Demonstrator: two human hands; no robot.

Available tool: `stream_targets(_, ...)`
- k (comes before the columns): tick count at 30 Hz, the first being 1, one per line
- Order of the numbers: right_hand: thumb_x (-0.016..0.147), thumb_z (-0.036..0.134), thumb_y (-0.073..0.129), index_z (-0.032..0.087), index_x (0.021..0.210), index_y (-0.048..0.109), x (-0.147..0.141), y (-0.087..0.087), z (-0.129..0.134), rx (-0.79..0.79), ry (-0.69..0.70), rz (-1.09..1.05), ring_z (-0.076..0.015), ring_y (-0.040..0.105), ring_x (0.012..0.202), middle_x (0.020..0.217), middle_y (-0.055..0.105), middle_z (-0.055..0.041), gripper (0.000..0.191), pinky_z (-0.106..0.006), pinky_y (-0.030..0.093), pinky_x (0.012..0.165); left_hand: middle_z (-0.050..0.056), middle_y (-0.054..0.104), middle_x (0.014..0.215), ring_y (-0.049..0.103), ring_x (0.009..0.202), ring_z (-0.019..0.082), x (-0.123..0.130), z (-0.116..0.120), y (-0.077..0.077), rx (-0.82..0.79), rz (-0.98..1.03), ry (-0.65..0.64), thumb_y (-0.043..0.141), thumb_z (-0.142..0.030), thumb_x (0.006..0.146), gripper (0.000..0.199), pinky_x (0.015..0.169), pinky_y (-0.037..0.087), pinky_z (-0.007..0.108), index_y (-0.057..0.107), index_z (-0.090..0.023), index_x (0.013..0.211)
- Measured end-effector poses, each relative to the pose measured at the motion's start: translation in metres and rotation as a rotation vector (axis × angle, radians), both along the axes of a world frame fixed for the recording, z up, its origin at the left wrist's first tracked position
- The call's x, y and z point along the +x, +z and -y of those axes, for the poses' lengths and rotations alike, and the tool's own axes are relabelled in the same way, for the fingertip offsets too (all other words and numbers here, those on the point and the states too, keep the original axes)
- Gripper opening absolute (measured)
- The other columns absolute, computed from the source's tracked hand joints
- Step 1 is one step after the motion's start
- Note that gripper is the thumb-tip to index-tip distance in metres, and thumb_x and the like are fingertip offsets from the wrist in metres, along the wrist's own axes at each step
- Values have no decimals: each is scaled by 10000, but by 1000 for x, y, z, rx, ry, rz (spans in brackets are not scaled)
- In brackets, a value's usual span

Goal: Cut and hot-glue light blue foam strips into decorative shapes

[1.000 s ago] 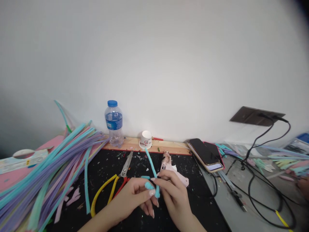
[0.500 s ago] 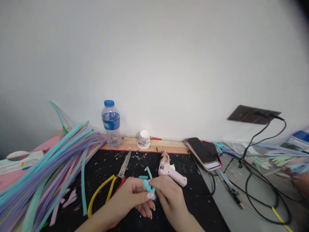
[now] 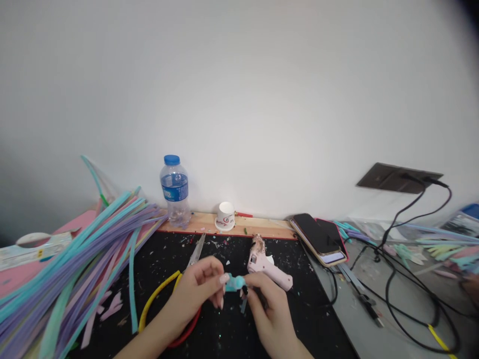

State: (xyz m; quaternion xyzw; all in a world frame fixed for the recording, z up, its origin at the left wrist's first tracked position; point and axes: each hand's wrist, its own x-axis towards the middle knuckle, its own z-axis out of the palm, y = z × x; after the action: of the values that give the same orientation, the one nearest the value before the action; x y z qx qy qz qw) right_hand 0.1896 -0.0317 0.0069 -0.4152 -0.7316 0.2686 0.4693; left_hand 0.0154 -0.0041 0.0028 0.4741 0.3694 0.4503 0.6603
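Between my two hands, above the black mat [image 3: 224,339], is a small turquoise fuzzy piece [image 3: 235,283]. My left hand [image 3: 202,286] pinches its left end between thumb and fingers. On its right end, my right hand [image 3: 267,304] closes thumb and forefinger. A short greyish strip hangs below the piece beside my right fingertips. Scissors [image 3: 195,252] with yellow and red handles lie partly hidden under my left hand and forearm. Just beyond my right hand rests a pale pink glue gun [image 3: 271,270] with a stained nozzle.
Pastel fuzzy strips [image 3: 93,239] pile up at the left. A water bottle [image 3: 175,192] and paper cup [image 3: 225,216] stand by the wall. Phones [image 3: 322,237], black cables [image 3: 392,269] and more strips [image 3: 445,249] lie at the right. Part of another person's hand shows at the right edge.
The turquoise piece has turned to lie more sideways between my fingers, and its upright strip no longer shows. My hands have moved slightly apart. The view has shifted a little.
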Motion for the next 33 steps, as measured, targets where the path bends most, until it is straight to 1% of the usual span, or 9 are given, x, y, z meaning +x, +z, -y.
stream_targets(2, 848, 137, 468, 185, 826, 617, 0, 1, -1, -41, -34, -71, -138, 545, 639, 714, 603, -19, 158, -227, 440, 593, -28, 574, 589, 525, 499, 100, -5, -3, 5, 118, -84, 105, 672, -335, 737, 202, 470, 410, 184, 574, -168, 797)
stream_targets(4, 847, 197, 504, 182, 787, 622, -1, 2, -2, -148, -37, -206, -125, 520, 570, 650, 575, -5, 133, -217, 427, 530, -12, 590, 703, 512, 591, 102, -9, -4, 10, 210, -160, 139, 685, -273, 726, 217, 542, 413, 188, 615, -180, 910)
stream_targets(8, 802, 375, 595, 181, 794, 611, -3, 0, -4, -521, 84, -635, -73, 409, 357, 500, 538, 37, 195, -186, 378, 362, 20, 613, 798, 480, 517, 81, -9, 0, 12, 161, -84, -25, 692, -319, 705, 304, 482, 395, 196, 632, -175, 966)
stream_targets(10, 759, 411, 639, 171, 763, 595, -4, 0, -5, -671, 164, -736, -53, 369, 291, 475, 559, 37, 244, -172, 350, 300, 21, 623, 761, 480, 457, 73, -6, 3, 9, 83, -27, -98, 677, -368, 713, 349, 428, 374, 189, 614, -170, 993)
stream_targets(13, 724, 367, 684, 144, 682, 572, -6, -1, -7, -753, 189, -642, -46, 424, 281, 482, 592, 19, 254, -143, 336, 286, 6, 620, 685, 545, 483, 105, -3, 4, 6, -3, -15, -155, 663, -390, 732, 366, 430, 413, 193, 594, -167, 1014)
stream_targets(17, 701, 366, 686, 143, 638, 524, -9, -5, -8, -757, 92, -425, -32, 412, 268, 464, 599, 22, 283, -121, 297, 272, 12, 634, 642, 588, 538, 125, 0, 4, 5, -62, -60, -180, 661, -364, 749, 277, 500, 482, 226, 612, -136, 899)
stream_targets(25, 766, 342, 603, 156, 658, 514, -9, -14, -9, -715, 30, -219, -22, 337, 277, 410, 528, 61, 233, -124, 240, 287, 4, 639, 561, 568, 507, 112, 3, 2, 8, -95, -80, -155, 680, -403, 712, 289, 516, 452, 215, 604, -125, 728)
stream_targets(30, 804, 311, 566, 150, 656, 538, -5, -9, -8, -629, 14, -119, -38, 357, 339, 429, 500, 55, 220, -145, 243, 333, -13, 623, 564, 565, 529, 126, 3, 2, 8, -60, -158, -120, 649, -380, 730, 254, 533, 428, 224, 564, -151, 663)
stream_targets(33, 800, 287, 568, 146, 644, 550, -4, -8, -7, -606, 10, -92, -51, 381, 375, 428, 481, 55, 211, -156, 254, 369, -21, 608, 582, 553, 568, 136, 2, 2, 6, 47, -287, -74, 580, -335, 783, 220, 573, 417, 235, 547, -166, 645)
